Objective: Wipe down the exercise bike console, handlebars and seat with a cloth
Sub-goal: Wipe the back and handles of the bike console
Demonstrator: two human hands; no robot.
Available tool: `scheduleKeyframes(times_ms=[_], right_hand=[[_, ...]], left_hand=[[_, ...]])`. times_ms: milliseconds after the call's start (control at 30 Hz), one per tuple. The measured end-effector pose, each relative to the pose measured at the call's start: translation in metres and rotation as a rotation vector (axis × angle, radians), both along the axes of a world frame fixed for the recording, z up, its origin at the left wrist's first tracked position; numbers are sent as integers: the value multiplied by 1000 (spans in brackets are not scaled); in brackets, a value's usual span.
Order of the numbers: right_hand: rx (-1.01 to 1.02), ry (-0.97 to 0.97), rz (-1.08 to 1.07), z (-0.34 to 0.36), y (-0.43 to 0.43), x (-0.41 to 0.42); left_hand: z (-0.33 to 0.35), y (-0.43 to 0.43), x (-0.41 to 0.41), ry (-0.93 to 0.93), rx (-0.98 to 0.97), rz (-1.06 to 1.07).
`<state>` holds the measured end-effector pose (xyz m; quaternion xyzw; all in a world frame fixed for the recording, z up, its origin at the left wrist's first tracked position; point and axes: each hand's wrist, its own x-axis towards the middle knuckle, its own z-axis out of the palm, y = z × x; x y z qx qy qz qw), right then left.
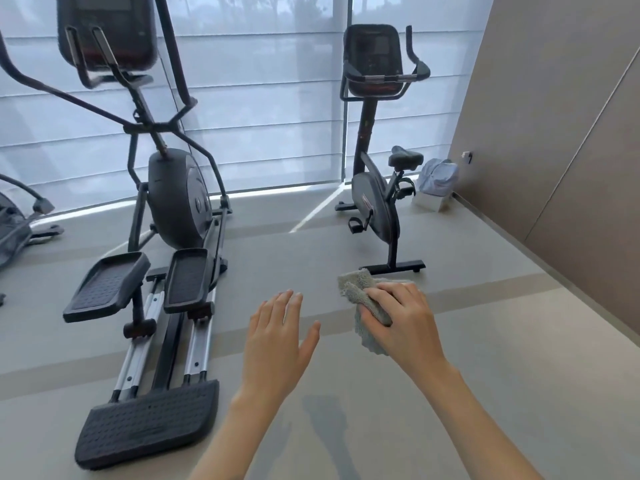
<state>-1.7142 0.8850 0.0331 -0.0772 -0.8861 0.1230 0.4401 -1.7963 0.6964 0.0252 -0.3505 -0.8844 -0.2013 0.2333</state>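
Observation:
A black exercise bike [375, 199] stands ahead on the right, by the window. Its console [374, 57] is at the top, with handlebars [417, 69] curving around it and a black seat [406, 157] lower down behind the post. My right hand [398, 317] is held out in front of me, shut on a crumpled grey cloth [356, 289], well short of the bike's rear foot. My left hand [277, 337] hovers beside it, palm down, fingers spread, holding nothing.
A large black elliptical trainer [166, 202] fills the left side, its pedals and rear ramp reaching toward me. Part of another machine [14, 230] shows at the far left edge. A pale bag on a white box [437, 183] sits in the corner by the brown wall.

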Motion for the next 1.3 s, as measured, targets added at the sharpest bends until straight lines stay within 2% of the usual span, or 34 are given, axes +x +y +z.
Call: scheduleKeyframes(times_ms=[333,667,1033,1300], right_hand=[[-11,-33,54,-17,115,-232],[-29,40,19,6,216,-478],[19,78,63,-3,338,-719],[37,114,82,27,455,-917]], left_hand=[[-13,106,-222,-28,-3,55],[8,217,-471,11,-23,27],[-4,342,-715,36,24,38],[26,458,-906,78,42,50]])
